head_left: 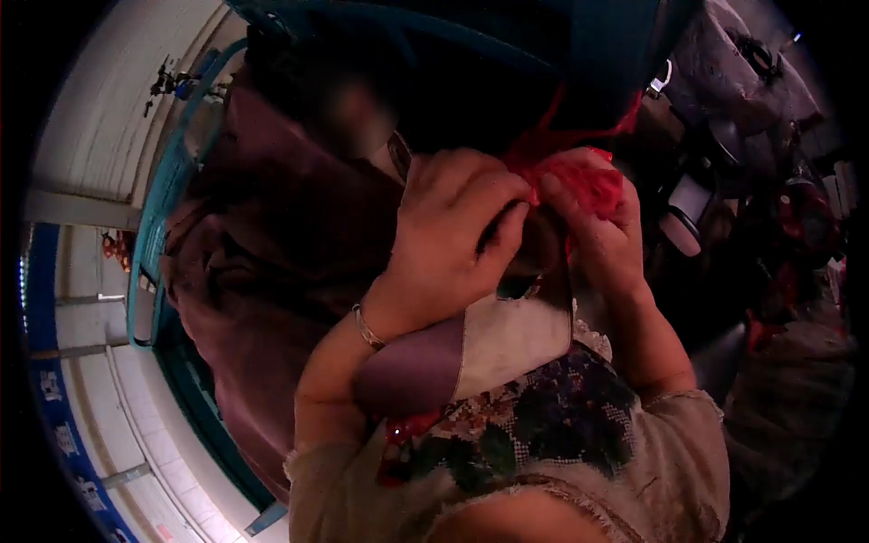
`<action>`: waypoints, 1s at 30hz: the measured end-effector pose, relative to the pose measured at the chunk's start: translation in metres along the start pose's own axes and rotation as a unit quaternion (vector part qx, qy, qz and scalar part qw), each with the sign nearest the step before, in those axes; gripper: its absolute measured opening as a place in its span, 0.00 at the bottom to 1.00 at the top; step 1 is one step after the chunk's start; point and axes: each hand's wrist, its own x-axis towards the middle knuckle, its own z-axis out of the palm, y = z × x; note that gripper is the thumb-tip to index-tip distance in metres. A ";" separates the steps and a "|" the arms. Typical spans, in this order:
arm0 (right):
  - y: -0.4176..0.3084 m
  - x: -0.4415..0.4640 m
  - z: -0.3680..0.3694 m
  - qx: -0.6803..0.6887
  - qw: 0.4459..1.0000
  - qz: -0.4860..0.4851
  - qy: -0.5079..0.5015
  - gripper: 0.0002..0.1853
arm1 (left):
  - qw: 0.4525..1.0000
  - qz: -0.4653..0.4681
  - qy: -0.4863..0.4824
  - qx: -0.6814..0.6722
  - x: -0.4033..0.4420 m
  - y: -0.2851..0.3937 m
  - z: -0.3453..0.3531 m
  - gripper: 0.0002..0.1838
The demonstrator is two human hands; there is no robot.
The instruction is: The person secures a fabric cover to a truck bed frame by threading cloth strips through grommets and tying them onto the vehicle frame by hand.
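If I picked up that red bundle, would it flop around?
Probably floppy: the red bundle is crumpled in the right hand. It looks thin, so it's perhaps light. Loose strands trail beyond the hand, so they might dangle.

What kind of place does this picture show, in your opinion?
Probably a dim, cluttered room, perhaps a home or small workroom; which, I cannot tell. Signs are the teal frame, the brownish cloth beside it and the red material being handled.
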 end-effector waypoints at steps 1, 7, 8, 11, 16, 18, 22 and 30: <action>0.001 0.001 0.000 0.001 1.000 0.000 0.000 0.09 | 0.999 0.033 0.004 0.018 0.000 -0.003 0.001 0.11; 0.009 0.006 -0.004 0.204 0.976 0.068 -0.008 0.07 | 0.999 0.026 0.035 0.025 -0.005 -0.007 0.006 0.11; 0.010 0.005 -0.010 0.215 0.972 0.093 -0.025 0.07 | 0.999 0.025 0.033 0.025 -0.006 -0.008 0.007 0.11; 0.015 0.003 -0.020 0.229 0.965 0.118 -0.052 0.07 | 0.999 0.018 0.037 0.006 -0.009 -0.011 0.007 0.11; 0.012 0.004 -0.024 0.245 0.957 0.137 -0.069 0.08 | 0.999 0.024 0.010 -0.025 -0.006 -0.012 0.005 0.12; 0.010 0.003 -0.027 0.237 0.956 0.146 -0.093 0.08 | 1.000 0.015 -0.002 -0.017 -0.003 -0.006 0.001 0.12; 0.008 0.005 -0.022 0.227 0.959 0.148 -0.086 0.08 | 0.996 0.045 -0.038 0.063 -0.003 -0.003 0.001 0.13; -0.010 0.003 -0.023 -0.025 0.996 0.047 -0.070 0.08 | 0.990 0.094 -0.016 0.100 -0.007 -0.006 0.001 0.12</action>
